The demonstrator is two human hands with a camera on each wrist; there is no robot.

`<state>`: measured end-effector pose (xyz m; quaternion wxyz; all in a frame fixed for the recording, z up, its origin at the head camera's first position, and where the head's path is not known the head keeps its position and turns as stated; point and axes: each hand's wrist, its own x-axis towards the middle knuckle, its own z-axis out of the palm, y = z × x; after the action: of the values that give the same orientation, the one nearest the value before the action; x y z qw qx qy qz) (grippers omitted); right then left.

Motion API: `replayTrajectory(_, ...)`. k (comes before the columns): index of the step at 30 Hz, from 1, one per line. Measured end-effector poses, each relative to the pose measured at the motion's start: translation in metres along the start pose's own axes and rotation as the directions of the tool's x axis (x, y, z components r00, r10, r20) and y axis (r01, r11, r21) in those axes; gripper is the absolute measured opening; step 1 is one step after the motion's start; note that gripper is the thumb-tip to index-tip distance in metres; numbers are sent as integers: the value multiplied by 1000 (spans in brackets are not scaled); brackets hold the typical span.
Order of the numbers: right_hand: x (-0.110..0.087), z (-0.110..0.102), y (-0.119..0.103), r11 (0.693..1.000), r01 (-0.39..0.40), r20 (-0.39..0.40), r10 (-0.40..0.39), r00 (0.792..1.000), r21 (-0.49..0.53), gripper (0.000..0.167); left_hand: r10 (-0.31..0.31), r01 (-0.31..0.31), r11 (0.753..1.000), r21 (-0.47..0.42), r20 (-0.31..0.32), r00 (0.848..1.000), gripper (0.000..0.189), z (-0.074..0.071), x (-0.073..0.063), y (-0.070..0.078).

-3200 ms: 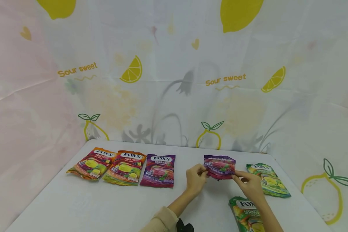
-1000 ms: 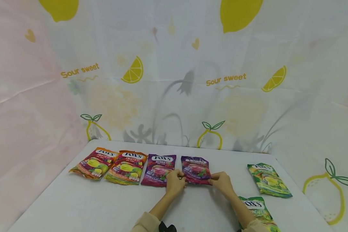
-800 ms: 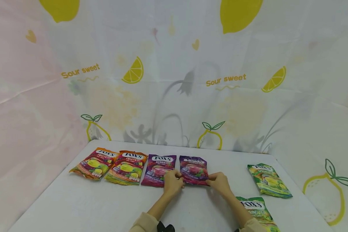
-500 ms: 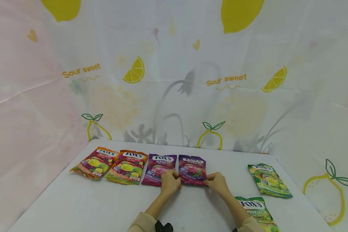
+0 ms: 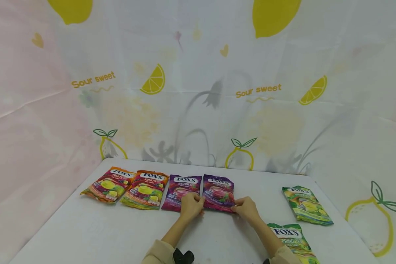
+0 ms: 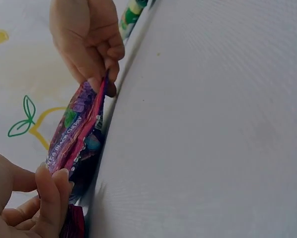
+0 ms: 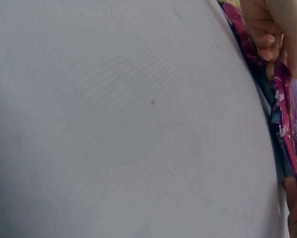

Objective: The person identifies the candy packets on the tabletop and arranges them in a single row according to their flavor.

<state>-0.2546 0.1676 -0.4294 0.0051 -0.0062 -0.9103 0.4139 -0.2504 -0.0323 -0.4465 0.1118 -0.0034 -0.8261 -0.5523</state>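
A purple candy bag (image 5: 218, 192) marked FOX'S Berries lies face up on the white table, and both hands hold its near edge. The left hand (image 5: 191, 206) pinches the near left corner between thumb and fingers, partly covering a second purple candy bag (image 5: 179, 192) just to the left. At the near right corner the right hand (image 5: 246, 209) pinches the same bag. In the left wrist view the bag's near edge (image 6: 81, 134) stands slightly raised between the two hands. The right wrist view shows that red-purple edge (image 7: 286, 124) at its right border.
Two orange candy bags (image 5: 110, 185) (image 5: 146, 190) marked Fruits continue the row to the left. On the right lie two green candy bags, one farther back (image 5: 307, 205) and one nearer (image 5: 293, 242), partly behind the right forearm. A lemon-printed cloth (image 5: 198, 91) hangs behind the table.
Both hands have carried the purple candy bag left from mid-air and lowered it beside the other purple bag. In the last half second it has shifted only slightly, away from the person.
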Motion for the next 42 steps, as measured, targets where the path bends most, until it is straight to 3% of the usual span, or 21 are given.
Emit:
replayTrajectory(3,-1,0,3,997,-43,39,41,998,58,27,20,-21,999,32,22,1000,20,-3,1,1)
replayTrajectory(7,-3,-1,5,994,-85,94,79,992,64,27,72,-77,984,162,34,997,33,-5,2,3)
replayTrajectory(11,-4,-2,2,998,-65,109,62,992,21,25,101,-104,951,293,23,995,40,-7,5,4)
replayTrajectory(15,-7,-2,0,1000,-15,98,17,995,-19,24,127,-125,928,352,18,992,35,-7,6,3)
replayTrajectory(25,-12,0,0,997,68,84,-64,994,-47,23,149,-136,909,393,-2,989,41,-3,1,2)
replayTrajectory(32,-12,2,-1,983,83,82,-70,994,-161,22,114,-99,923,372,-20,993,44,0,-2,3)
replayTrajectory(42,-18,3,-4,955,66,42,-56,998,-290,22,100,-88,934,345,-16,995,27,-1,-5,3)
